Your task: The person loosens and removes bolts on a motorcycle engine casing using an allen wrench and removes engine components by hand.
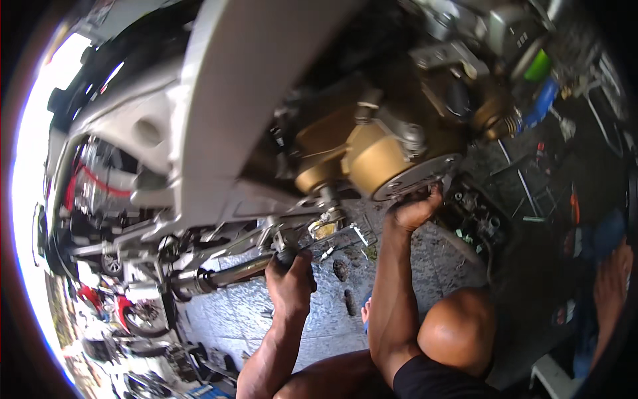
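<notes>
A motorbike fills the upper part of the head view, with a broad grey body panel [232, 86] and a gold-coloured engine case [379, 159]. My right hand [417, 209] reaches up to the lower edge of the round engine cover [419, 178], its fingers curled and partly hidden there. Lower and to the left, my left hand [291, 282] is closed around a dark, rounded, rubber-looking part [287, 255] beneath the bike. Beside that hand runs a metal tube [242, 271]. Motion blurs the panel and engine.
Greasy parts [475, 216] lie on the floor right of my right hand. An orange-handled tool [575, 205] lies farther right. Another person's hand [613, 272] rests near blue cloth at the right edge. A red motorbike [136, 312] stands at lower left.
</notes>
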A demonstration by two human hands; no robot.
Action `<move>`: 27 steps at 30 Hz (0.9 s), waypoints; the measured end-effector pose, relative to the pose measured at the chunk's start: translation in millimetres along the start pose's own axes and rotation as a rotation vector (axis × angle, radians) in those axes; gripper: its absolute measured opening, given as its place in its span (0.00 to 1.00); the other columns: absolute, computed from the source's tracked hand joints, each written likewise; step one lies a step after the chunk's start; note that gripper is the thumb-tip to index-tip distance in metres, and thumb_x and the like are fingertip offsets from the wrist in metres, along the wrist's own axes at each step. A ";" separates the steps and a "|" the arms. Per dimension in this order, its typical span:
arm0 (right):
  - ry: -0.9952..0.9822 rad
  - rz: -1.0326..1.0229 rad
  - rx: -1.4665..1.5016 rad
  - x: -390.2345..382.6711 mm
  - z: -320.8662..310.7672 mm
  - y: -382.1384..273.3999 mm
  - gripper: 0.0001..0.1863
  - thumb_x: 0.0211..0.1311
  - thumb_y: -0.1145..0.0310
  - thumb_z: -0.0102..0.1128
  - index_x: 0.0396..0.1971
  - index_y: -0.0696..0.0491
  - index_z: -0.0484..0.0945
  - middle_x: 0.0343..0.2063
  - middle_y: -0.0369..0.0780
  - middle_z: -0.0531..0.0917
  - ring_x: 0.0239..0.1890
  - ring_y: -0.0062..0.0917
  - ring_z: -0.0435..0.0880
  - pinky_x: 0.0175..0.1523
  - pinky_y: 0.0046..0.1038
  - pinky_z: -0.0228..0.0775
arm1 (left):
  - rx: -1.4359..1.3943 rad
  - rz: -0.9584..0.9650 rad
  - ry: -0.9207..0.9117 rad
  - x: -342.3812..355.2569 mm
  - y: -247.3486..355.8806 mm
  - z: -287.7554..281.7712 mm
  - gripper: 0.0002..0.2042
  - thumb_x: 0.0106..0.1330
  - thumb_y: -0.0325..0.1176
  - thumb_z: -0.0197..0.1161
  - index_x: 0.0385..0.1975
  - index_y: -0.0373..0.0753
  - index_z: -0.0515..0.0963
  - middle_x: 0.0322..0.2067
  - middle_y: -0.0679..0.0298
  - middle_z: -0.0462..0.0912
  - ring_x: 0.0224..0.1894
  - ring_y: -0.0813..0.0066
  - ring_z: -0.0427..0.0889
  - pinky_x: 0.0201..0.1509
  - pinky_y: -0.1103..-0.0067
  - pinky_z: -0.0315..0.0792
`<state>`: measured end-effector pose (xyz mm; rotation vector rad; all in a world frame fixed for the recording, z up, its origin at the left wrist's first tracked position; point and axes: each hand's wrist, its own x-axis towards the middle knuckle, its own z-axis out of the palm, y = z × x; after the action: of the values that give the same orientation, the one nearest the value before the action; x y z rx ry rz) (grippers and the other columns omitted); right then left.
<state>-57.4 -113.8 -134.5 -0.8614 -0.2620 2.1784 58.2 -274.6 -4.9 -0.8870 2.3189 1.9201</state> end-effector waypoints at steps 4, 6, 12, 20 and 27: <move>-0.374 -0.189 -0.601 17.9 -27.4 2.7 0.16 0.60 0.58 0.45 0.37 0.53 0.76 0.29 0.34 0.75 0.31 0.18 0.72 0.36 0.22 0.64 | 0.019 0.134 -0.015 7.4 -9.2 0.0 0.07 0.60 0.31 0.59 0.23 0.38 0.72 0.14 0.69 0.70 0.12 0.82 0.66 0.14 0.81 0.59; -0.563 -0.439 -0.644 19.1 -34.5 0.1 0.16 0.64 0.62 0.46 0.40 0.58 0.75 0.30 0.36 0.74 0.33 0.21 0.71 0.39 0.25 0.65 | 0.118 0.045 -0.016 9.4 -9.8 -2.2 0.11 0.58 0.34 0.60 0.29 0.30 0.75 0.20 0.64 0.77 0.24 0.78 0.73 0.29 0.77 0.68; -0.802 -0.621 -1.018 -12.7 -9.5 -27.4 0.17 0.70 0.61 0.47 0.41 0.61 0.77 0.34 0.39 0.80 0.37 0.24 0.76 0.46 0.27 0.67 | 0.183 0.099 0.057 13.1 -9.9 -12.2 0.18 0.53 0.38 0.62 0.34 0.25 0.75 0.31 0.41 0.81 0.37 0.48 0.82 0.46 0.66 0.73; -1.052 -0.783 -1.315 -15.9 -0.3 -66.3 0.16 0.71 0.63 0.46 0.40 0.61 0.78 0.35 0.42 0.83 0.39 0.27 0.80 0.48 0.27 0.69 | 0.133 0.092 0.064 8.0 -8.3 -10.1 0.19 0.52 0.37 0.62 0.34 0.22 0.75 0.31 0.37 0.80 0.38 0.44 0.82 0.47 0.65 0.73; -1.205 -0.654 -1.351 -49.1 7.4 -62.2 0.15 0.68 0.64 0.51 0.42 0.59 0.79 0.34 0.41 0.83 0.38 0.25 0.80 0.47 0.25 0.69 | 0.136 0.104 0.093 5.7 -11.7 -12.2 0.18 0.52 0.36 0.63 0.32 0.24 0.75 0.28 0.43 0.81 0.35 0.52 0.82 0.44 0.68 0.73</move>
<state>-2.4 -106.0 -77.5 0.1509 -2.3391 1.3793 62.5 -289.1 -14.5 -0.8774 2.5612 1.7660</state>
